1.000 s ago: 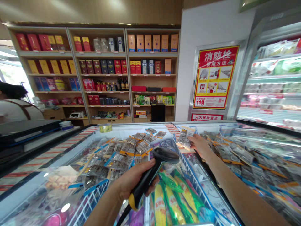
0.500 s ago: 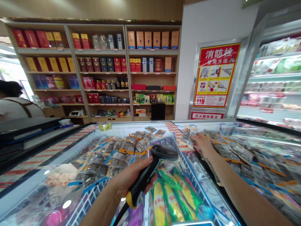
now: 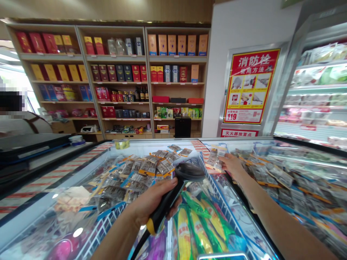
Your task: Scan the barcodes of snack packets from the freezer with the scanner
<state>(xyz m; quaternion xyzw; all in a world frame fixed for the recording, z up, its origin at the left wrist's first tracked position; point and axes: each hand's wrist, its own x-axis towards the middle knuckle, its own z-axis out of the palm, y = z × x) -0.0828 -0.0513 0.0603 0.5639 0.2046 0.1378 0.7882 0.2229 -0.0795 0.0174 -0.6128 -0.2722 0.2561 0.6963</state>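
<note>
Handheld scanner (image 3: 187, 174) looks black, with a yellow lower end

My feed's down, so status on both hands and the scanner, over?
Left hand gripping black scanner. Right hand holding small clear packet. No obstruction visible between scanner and packet.

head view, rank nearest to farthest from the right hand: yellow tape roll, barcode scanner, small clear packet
1. Small clear packet: in the right hand
2. Barcode scanner: leftward, in the left hand
3. Yellow tape roll: farther left and back
</note>
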